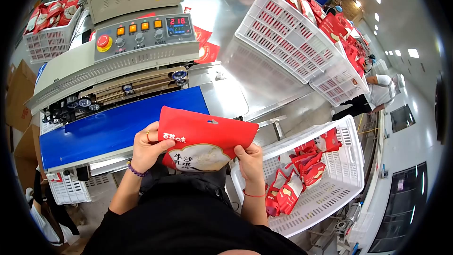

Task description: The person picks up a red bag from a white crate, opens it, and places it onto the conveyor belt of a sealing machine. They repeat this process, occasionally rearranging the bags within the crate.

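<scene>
A red pouch (207, 137) with a white label area and a small hang hole is stretched between my hands, over the near edge of the blue conveyor belt (122, 125). My left hand (150, 147) pinches its left side, thumb on the front. At the lower right corner of the pouch, my right hand (248, 160) is closed on it. Behind the belt stands a sealing machine (146, 38) with a red stop button, lit orange switches and a display. To the right, a white basket (349, 156) holds several red pouches (295, 179).
White crates (288, 38) full of red pouches stand on the metal table (236, 75) at the upper right. Another filled crate (52, 42) is at the upper left. Cardboard boxes (21, 94) line the left side. A person (377, 92) stands at the far right.
</scene>
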The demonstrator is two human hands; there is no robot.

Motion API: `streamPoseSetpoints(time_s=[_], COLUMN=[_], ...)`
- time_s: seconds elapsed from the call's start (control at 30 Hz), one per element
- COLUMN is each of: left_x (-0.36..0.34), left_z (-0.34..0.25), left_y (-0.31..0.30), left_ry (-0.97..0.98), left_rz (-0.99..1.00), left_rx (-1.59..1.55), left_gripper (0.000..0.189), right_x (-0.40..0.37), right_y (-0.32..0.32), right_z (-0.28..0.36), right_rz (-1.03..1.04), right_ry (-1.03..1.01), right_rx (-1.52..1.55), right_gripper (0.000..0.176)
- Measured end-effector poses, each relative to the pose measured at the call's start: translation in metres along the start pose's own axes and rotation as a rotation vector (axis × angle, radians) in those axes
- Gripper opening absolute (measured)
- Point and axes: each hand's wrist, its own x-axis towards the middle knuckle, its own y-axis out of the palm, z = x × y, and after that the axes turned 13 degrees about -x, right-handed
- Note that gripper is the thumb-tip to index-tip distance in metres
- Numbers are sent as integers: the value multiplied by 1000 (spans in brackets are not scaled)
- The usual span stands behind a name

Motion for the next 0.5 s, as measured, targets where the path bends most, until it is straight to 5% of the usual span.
streamPoseSetpoints(time_s=[0.5], left_x=[-8], left_z=[3], left_y=[-3], left_ry=[-38], left_rz=[-1], left_rx=[-34], left_gripper=[19], right_x=[-1], right_y=[7], right_z=[-3], right_rz=[-33], right_ry=[105], right_rx=[36], right_gripper=[21])
